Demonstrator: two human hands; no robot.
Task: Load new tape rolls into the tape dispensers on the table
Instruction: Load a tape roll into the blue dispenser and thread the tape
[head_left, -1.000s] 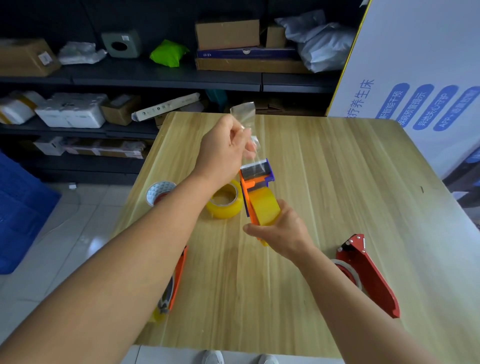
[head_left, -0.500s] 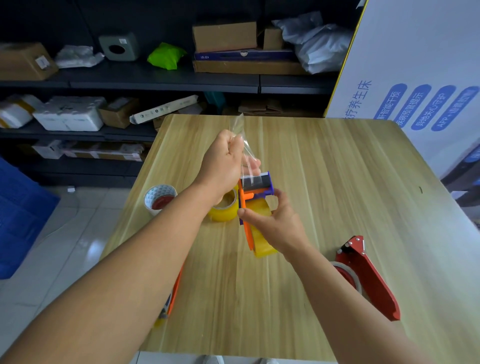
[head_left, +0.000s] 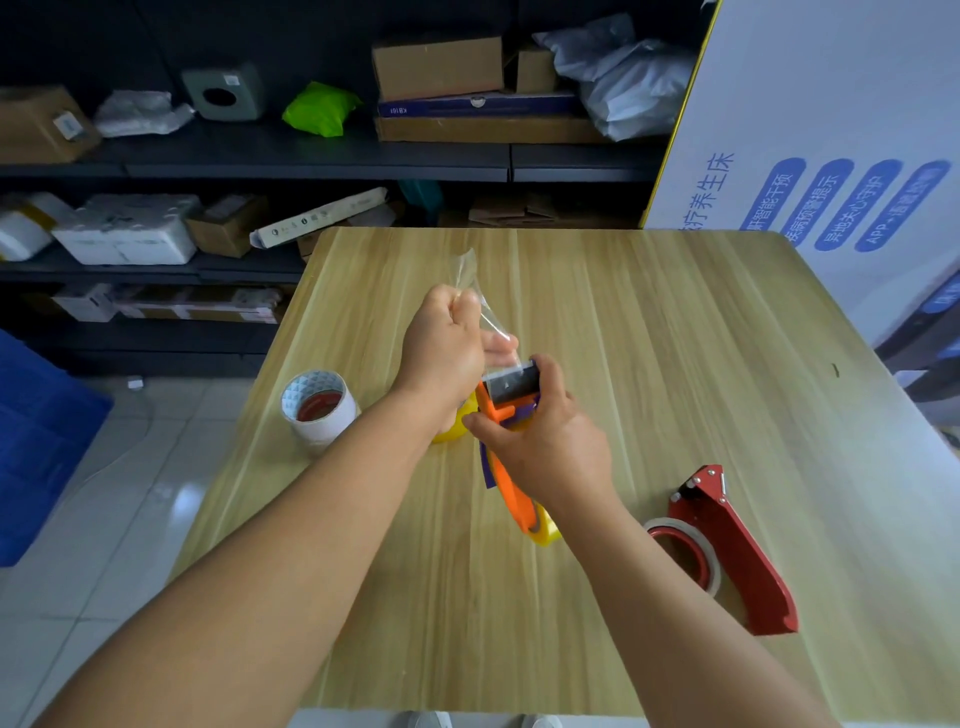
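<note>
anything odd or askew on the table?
Nothing broken or spilled. Only oddity: the clear tape strip pulled from the orange dispenser by the left hand looks twisted and crumpled, not flat.

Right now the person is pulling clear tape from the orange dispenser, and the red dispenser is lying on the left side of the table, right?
Not quite. The head view shows the red dispenser on the right side of the table, not the left. The left hand is indeed pulling clear tape from the orange dispenser.

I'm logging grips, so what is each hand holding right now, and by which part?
The right hand grips the orange tape dispenser around its head, beside the blade. The left hand pinches the clear tape strip by its free end.
</note>
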